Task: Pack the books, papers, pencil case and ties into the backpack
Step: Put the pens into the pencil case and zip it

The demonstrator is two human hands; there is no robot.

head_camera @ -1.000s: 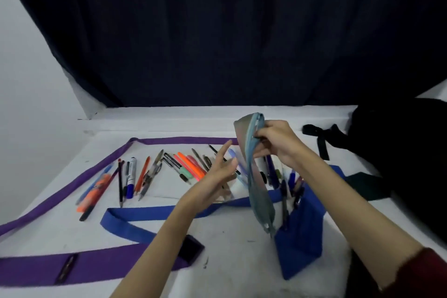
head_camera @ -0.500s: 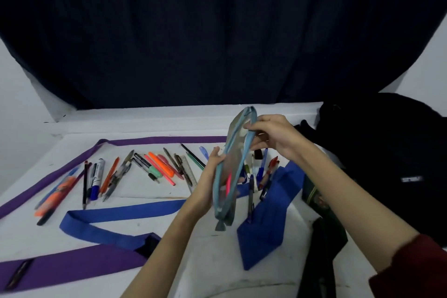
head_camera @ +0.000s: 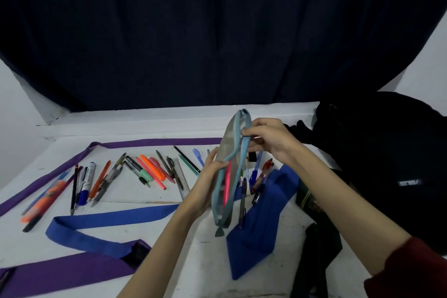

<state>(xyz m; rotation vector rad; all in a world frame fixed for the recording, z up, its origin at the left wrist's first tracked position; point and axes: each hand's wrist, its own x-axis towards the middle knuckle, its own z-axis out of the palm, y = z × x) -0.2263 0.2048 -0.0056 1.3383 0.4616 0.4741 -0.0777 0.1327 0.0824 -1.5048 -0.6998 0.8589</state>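
Above the worktop's (head_camera: pixel 198 271) middle, both hands hold the pencil case (head_camera: pixel 229 167) upright: the right hand (head_camera: pixel 268 139) pinches its blue-trimmed top rim, the left hand (head_camera: pixel 209 182) grips its side. It is translucent grey, a pink pen inside. Bare surface lies toward the near edge. The black backpack (head_camera: pixel 387 164) at the right edge bears small unreadable lettering.

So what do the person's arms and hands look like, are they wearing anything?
Both hands are bare: no gloves, rings or watch show. The left hand has a bare forearm with no sleeve in view. The right hand has a bare forearm too, with a dark red sleeve pushed up near the elbow.
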